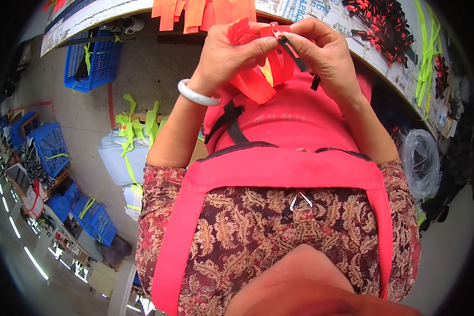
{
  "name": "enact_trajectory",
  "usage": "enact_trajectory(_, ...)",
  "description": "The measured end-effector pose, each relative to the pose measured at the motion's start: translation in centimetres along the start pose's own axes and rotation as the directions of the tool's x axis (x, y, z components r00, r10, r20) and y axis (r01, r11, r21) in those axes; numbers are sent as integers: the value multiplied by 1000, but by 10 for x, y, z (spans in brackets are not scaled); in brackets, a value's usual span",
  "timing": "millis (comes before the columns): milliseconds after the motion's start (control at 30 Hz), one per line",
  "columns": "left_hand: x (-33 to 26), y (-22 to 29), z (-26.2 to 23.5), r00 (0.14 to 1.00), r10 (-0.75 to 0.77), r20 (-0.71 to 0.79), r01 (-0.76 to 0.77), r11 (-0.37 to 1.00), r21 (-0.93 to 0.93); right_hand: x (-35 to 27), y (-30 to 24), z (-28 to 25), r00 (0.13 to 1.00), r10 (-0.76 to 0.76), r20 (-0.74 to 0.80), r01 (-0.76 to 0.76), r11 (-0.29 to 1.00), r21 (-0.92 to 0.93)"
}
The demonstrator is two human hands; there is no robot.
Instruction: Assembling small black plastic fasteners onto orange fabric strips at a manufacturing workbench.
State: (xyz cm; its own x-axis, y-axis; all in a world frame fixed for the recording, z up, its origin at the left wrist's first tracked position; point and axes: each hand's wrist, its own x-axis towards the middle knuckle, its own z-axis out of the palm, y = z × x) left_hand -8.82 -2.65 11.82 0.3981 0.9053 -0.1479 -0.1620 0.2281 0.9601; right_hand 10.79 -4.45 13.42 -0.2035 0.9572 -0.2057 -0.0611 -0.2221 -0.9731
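Close to the table's edge, both of my hands meet over one piece of work. My left hand (pixel 221 55) is closed, pinching a bunch of orange-red zipper strips (pixel 255 87) whose looped lengths hang below the fingers. At the strip's end, between the fingertips, sits a small red zipper slider (pixel 275 30). From it a black zipper pull (pixel 294 52) with a red inset slants down to the right. My right hand (pixel 329 58) is closed too, with thumb and index finger pinched against this pull. A second short black piece (pixel 315 82) shows under the right hand.
More orange strips (pixel 205 15) lie over the table edge (pixel 142 9). A pile of black and red pulls (pixel 384 31) sits at the far right, beside neon-yellow strips (pixel 425 58). Blue crates (pixel 92 60) stand on the floor at left, near stacked pale bundles (pixel 122 158).
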Motion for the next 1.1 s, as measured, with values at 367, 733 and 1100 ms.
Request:
enact_trajectory(367,-8,0,18,965,260,-29,-248,946,210,-1,-17,3,913,-361,190,407,842,-355)
enact_trajectory(733,-5,-12,18,933,360,11,-358,926,116,-7,-3,8,823,-558,108,559,761,-330)
enact_trajectory(1100,-10,-9,16,989,113,98,-125,984,128,-15,-2,9,885,-458,86,463,843,-274)
